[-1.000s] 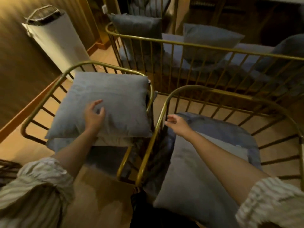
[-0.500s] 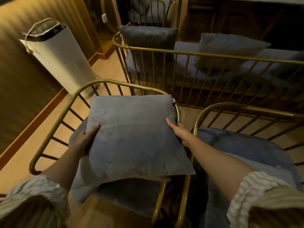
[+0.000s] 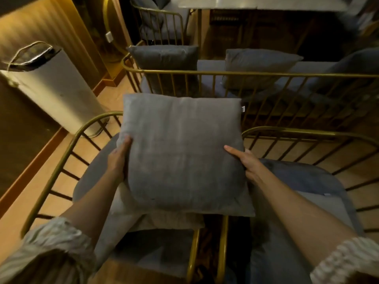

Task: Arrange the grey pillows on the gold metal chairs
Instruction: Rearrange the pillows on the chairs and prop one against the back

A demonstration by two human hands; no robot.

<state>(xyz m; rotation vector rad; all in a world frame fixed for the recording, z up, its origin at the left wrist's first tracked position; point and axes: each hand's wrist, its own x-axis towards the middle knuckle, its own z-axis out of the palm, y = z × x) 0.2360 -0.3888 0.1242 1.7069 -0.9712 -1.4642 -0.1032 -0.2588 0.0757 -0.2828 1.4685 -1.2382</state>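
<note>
A square grey pillow [image 3: 184,152] is held up in the middle of the view, above the left gold metal chair [image 3: 61,167]. My left hand [image 3: 119,158] grips its left edge and my right hand [image 3: 246,162] grips its right edge. Under it a paler pillow [image 3: 155,220] lies on that chair's grey seat. The right gold chair [image 3: 307,134] has a grey seat cushion and a pillow lying flat, mostly hidden by my right arm. Beyond, a gold bench [image 3: 266,74] carries two upright grey pillows [image 3: 166,58] [image 3: 258,62].
A tall white bin [image 3: 53,93] with a dark lid stands at the left by the wood-panelled wall. A table top [image 3: 256,3] and another gold chair [image 3: 162,19] are at the back. The wooden floor shows between the chair bars.
My right hand came over from the right chair to the pillow's right edge. Both hands then lifted the pillow off the left chair, up and toward the middle.
</note>
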